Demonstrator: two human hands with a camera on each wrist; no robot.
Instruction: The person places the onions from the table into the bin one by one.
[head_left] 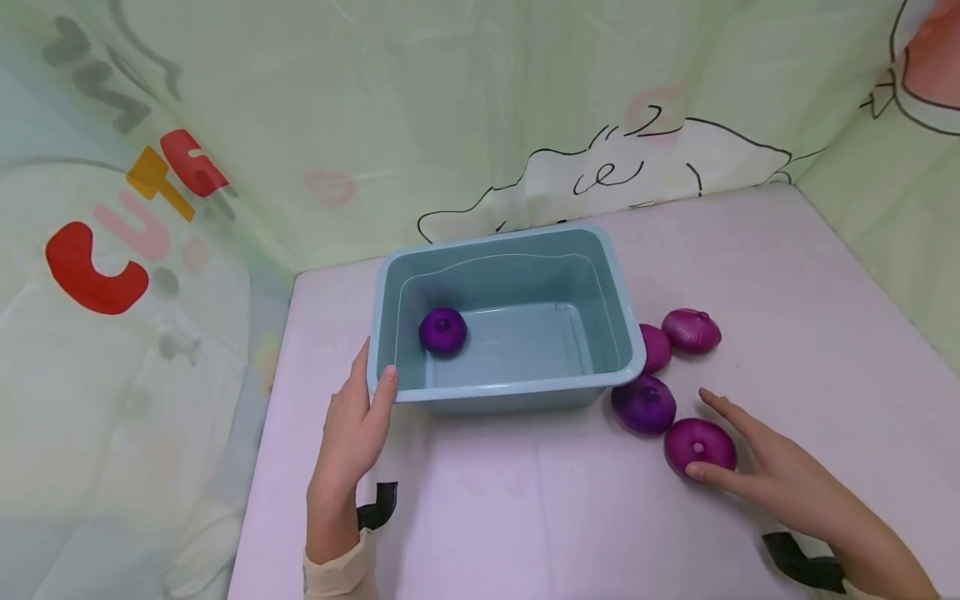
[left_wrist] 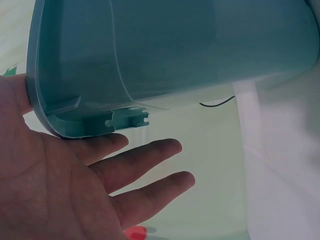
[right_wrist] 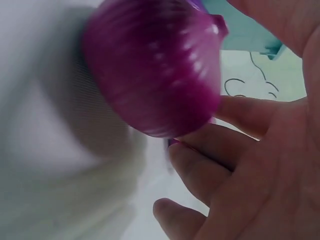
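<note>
On the pale worktop (head_left: 480, 517), pinching the blue tub (head_left: 517, 343) with the left grip (head_left: 354, 429), spreading the right grip (head_left: 780, 471) by the frontmost of four purple onions (head_left: 696, 446) right of the tub, with a fifth onion (head_left: 442, 333) inside

Beyond the far edge of the pale lilac table (head_left: 480, 508), light green sheeting (head_left: 375, 108) with a white cartoon figure (head_left: 645, 187); past the left edge, coloured letters (head_left: 161, 179).

Plastic tub (head_left: 510, 390): dusty blue
Onion inside (head_left: 442, 332): deep violet
Far right onion (head_left: 692, 332): magenta, finely lined
Tabletop (head_left: 480, 525): pale lilac
Far curtain (head_left: 442, 92): pale green, cartoon print
</note>
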